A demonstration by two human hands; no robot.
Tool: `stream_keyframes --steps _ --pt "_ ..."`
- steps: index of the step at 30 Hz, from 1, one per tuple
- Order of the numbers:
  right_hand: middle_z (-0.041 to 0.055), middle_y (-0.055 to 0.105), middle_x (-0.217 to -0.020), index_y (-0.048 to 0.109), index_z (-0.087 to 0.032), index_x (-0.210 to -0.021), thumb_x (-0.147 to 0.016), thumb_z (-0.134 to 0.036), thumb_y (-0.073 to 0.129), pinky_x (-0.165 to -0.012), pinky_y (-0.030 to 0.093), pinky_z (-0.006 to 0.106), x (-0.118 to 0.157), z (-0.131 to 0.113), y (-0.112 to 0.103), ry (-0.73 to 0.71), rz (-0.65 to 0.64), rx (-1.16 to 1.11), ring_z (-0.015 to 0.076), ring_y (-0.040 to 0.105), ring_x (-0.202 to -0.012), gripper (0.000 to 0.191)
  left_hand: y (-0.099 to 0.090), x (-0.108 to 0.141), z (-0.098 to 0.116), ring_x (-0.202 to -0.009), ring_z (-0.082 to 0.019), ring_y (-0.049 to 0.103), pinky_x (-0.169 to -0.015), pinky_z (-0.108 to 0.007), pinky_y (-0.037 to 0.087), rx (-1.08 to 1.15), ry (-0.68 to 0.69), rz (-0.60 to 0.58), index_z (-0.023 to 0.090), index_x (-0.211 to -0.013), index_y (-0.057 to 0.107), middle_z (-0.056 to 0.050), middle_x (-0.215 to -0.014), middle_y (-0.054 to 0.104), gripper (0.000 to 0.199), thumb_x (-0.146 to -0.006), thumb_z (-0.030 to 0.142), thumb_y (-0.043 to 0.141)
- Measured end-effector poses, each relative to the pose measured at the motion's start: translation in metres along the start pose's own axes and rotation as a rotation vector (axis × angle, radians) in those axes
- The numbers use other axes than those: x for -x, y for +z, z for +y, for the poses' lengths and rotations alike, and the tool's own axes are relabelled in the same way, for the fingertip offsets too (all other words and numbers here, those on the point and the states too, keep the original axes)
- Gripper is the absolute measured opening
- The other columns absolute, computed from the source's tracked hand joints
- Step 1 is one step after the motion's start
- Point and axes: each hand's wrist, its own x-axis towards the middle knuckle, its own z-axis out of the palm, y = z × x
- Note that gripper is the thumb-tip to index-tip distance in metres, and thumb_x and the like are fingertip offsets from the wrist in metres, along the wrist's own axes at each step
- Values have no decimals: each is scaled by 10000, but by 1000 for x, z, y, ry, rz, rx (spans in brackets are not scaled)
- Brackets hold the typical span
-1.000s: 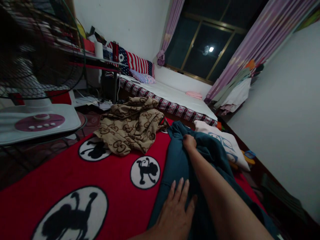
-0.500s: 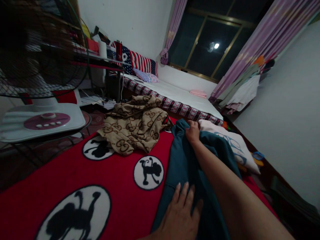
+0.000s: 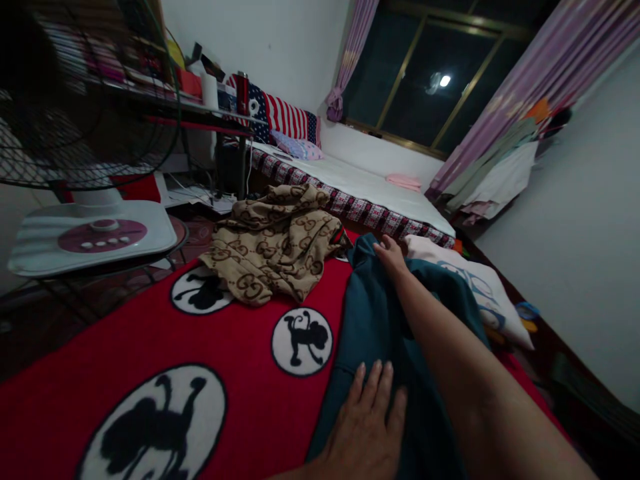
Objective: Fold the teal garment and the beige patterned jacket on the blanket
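A dark teal garment (image 3: pixel 367 313) lies lengthwise over a red blanket (image 3: pixel 255 340) with black-and-white monkey circles. Flat on its near part rests my left hand (image 3: pixel 365 420), fingers stretched out and a little spread. My right hand (image 3: pixel 393 257) reaches to the garment's far end and touches the bunched cloth there. Its visible fingers are slightly apart; the rest are hidden behind the hand. To the left, a tan garment with a brown logo print (image 3: pixel 275 247) lies crumpled on the blanket.
A fan (image 3: pixel 100 233) stands on a stool at the left. Behind it is a cluttered desk (image 3: pixel 200 110). A white pillow (image 3: pixel 475 287) lies right of the teal garment. Farther back, a bed (image 3: pixel 360 180) stands under the window, and clothes (image 3: pixel 505 167) hang by the curtain.
My right hand's fingers have loosened slightly at the garment's far end. My left hand stays flat on the cloth. The view has shifted slightly, moving the scene a little right.
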Motion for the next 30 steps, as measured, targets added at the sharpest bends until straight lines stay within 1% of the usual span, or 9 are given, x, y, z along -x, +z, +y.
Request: stream_keyframes --steps 5,7,11,15,18,22,25,27,30 --pt "120 400 -1476 443 -167 -1384 -862 -235 524 -1136 247 464 68 -1 -11 -472 -179 528 233 328 -1384 532 1 4 1 -1437 -364 26 -1158 -533 161 50 -18 -5 56 -1507 15 -217 -1550 32 1045 -813 702 456" --pt "109 334 -1516 361 -177 -1440 -919 -315 452 -1147 194 490 93 7 -11 -537 -287 667 227 249 -1419 546 -3 4 3 -1438 -367 26 -1162 -528 149 76 -35 -24 48 -1506 35 -222 -1551 26 1139 -744 793 437" --pt "101 177 -1568 235 -166 -1492 -974 -447 294 -1141 153 529 113 21 -2 -356 -510 823 224 118 -1453 593 -16 2 8 -1444 -345 45 -1184 -486 79 68 -90 -61 6 -1482 174 -239 -1547 75 1209 -661 843 470" --pt "103 127 -1575 204 -166 -1500 -972 -467 311 -1144 105 536 116 20 -3 -259 -570 808 223 86 -1457 617 -18 -2 9 -1441 -340 116 -1186 -460 46 27 -97 -46 -15 -1440 295 -249 -1532 183 1189 -629 822 532" --pt "89 179 -1567 266 -180 -1484 -975 -414 339 -1154 77 507 140 18 -20 -242 -604 674 212 114 -1453 565 -15 -2 9 -1434 -344 148 -1182 -465 50 8 -81 -17 2 -1433 321 -241 -1522 236 1151 -648 826 495" --pt "54 295 -1535 340 -211 -1460 -991 -429 230 -1168 112 441 197 14 -54 -137 -575 365 168 179 -1439 529 -12 -1 9 -1437 -340 141 -1179 -488 57 32 -70 30 18 -1434 316 -232 -1521 248 1018 -738 741 488" --pt "64 265 -1547 241 -216 -1500 -973 -508 208 -1164 180 390 247 6 -76 -106 -426 247 159 227 -1425 604 -15 -3 3 -1400 -283 286 -1177 -465 152 258 -106 150 68 -1402 383 -186 -1475 376 659 -859 426 488" --pt "65 175 -1573 138 -230 -1521 -948 -543 287 -1170 145 431 282 0 -86 -204 -357 299 183 165 -1443 670 -20 -8 -4 -1315 -229 436 -1135 -411 299 543 -165 335 105 -1362 442 -149 -1419 464 506 -879 249 403" --pt "63 132 -1579 116 -261 -1520 -920 -543 392 -1160 107 526 327 -2 -93 -363 -512 461 229 103 -1454 718 -34 -22 -18 -1209 -197 544 -1047 -360 425 831 -218 587 117 -1304 502 -127 -1344 536 455 -878 181 356"
